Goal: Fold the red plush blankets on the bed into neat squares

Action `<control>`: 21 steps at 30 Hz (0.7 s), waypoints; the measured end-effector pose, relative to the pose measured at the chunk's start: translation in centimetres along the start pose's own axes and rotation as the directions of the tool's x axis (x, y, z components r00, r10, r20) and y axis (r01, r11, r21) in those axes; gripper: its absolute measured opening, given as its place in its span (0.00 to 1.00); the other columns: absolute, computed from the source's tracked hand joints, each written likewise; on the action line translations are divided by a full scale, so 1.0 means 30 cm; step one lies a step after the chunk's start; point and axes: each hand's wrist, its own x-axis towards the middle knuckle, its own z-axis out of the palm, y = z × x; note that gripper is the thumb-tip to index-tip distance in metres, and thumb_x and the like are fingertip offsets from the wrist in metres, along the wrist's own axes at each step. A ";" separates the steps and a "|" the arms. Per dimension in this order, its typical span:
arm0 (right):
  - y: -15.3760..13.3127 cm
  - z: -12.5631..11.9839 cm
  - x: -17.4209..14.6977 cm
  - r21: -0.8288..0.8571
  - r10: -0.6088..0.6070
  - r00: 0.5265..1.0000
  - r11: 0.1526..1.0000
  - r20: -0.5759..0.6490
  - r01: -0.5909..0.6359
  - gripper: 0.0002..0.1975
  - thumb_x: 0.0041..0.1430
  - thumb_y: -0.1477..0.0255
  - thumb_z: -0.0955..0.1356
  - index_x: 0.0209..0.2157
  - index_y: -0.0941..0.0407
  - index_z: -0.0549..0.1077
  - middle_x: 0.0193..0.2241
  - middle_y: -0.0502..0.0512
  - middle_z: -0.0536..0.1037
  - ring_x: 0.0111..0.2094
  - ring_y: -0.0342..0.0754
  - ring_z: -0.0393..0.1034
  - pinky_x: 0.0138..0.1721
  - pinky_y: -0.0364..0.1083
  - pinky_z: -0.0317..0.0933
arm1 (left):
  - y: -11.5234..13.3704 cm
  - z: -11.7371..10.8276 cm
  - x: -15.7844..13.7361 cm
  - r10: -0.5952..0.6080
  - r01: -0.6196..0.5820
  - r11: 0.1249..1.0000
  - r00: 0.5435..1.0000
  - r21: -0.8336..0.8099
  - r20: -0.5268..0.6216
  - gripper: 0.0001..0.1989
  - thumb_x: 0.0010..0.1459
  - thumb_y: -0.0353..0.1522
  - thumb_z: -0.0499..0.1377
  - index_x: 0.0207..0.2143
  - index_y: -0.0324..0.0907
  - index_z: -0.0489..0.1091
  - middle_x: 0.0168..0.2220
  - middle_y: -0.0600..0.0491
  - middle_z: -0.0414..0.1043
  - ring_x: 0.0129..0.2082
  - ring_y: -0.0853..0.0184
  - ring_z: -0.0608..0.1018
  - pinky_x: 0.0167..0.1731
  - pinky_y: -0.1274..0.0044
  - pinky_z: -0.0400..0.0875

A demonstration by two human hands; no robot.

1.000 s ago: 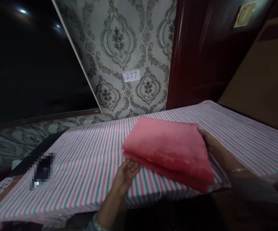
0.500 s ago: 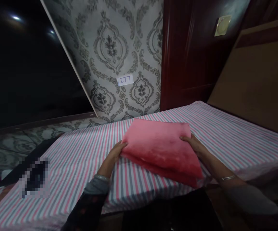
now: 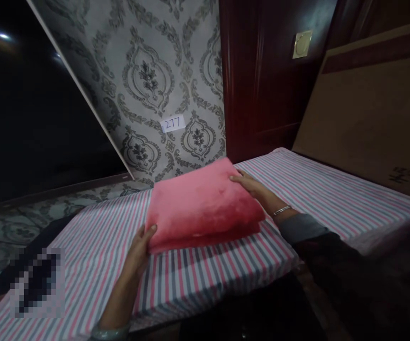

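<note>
A folded pink-and-red cloth (image 3: 198, 199), soft and plush-looking, is held between my two hands over a striped tablecloth (image 3: 191, 274). My left hand (image 3: 143, 244) grips its near left corner, thumb on top and the other fingers hidden beneath. At the far right side, my right hand (image 3: 249, 184) clasps the cloth's edge, thumb laid over the upper face. The layers of the fold show along the near edge. Whether the cloth's underside touches the table cannot be made out.
A large dark screen (image 3: 38, 113) leans at the left. Behind the table stand a patterned wall with a paper label (image 3: 173, 123) reading 277 and a dark red door panel (image 3: 262, 94). A big cardboard box (image 3: 375, 109) is at the right. A blurred-out patch covers the lower left.
Both hands have turned the folded cloth counterclockwise and shifted it left in view. Its right side is now farther up. The camera view has also swung slightly right.
</note>
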 end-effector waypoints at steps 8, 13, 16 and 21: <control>0.274 -0.085 -0.209 -0.170 -0.056 0.996 0.985 -0.071 0.043 0.21 0.54 0.58 0.67 0.43 0.56 0.78 0.47 0.60 0.80 0.52 0.58 0.72 0.55 0.55 0.64 | -0.196 -0.095 -0.024 -0.104 0.113 0.978 0.993 0.174 -0.060 0.27 0.40 0.49 0.72 0.34 0.40 0.69 0.16 0.61 0.64 0.13 0.73 0.67 0.14 0.81 0.64; 0.285 -0.117 -0.356 -0.363 -0.165 0.986 0.920 -0.025 0.145 0.25 0.57 0.48 0.62 0.33 0.55 0.77 0.28 0.55 0.79 0.36 0.56 0.75 0.39 0.52 0.69 | -0.173 -0.051 -0.025 -0.093 0.103 0.980 0.994 0.173 -0.062 0.27 0.40 0.52 0.69 0.31 0.41 0.68 0.16 0.62 0.63 0.13 0.73 0.65 0.11 0.81 0.62; 0.281 -0.100 -0.395 -0.335 -0.103 0.995 0.938 -0.010 0.094 0.24 0.57 0.47 0.63 0.35 0.54 0.75 0.22 0.51 0.74 0.25 0.51 0.72 0.28 0.48 0.67 | -0.178 -0.040 -0.036 -0.062 0.085 0.976 0.991 0.200 -0.117 0.28 0.39 0.53 0.69 0.32 0.41 0.68 0.18 0.61 0.63 0.14 0.72 0.66 0.12 0.80 0.65; 0.272 -0.065 -0.407 -0.179 0.072 0.997 0.981 -0.037 -0.078 0.24 0.54 0.50 0.67 0.42 0.53 0.71 0.16 0.45 0.69 0.16 0.49 0.68 0.16 0.44 0.60 | -0.206 -0.062 -0.063 0.082 -0.019 0.957 0.975 0.291 -0.208 0.30 0.43 0.57 0.64 0.35 0.41 0.69 0.21 0.61 0.65 0.14 0.73 0.68 0.15 0.80 0.65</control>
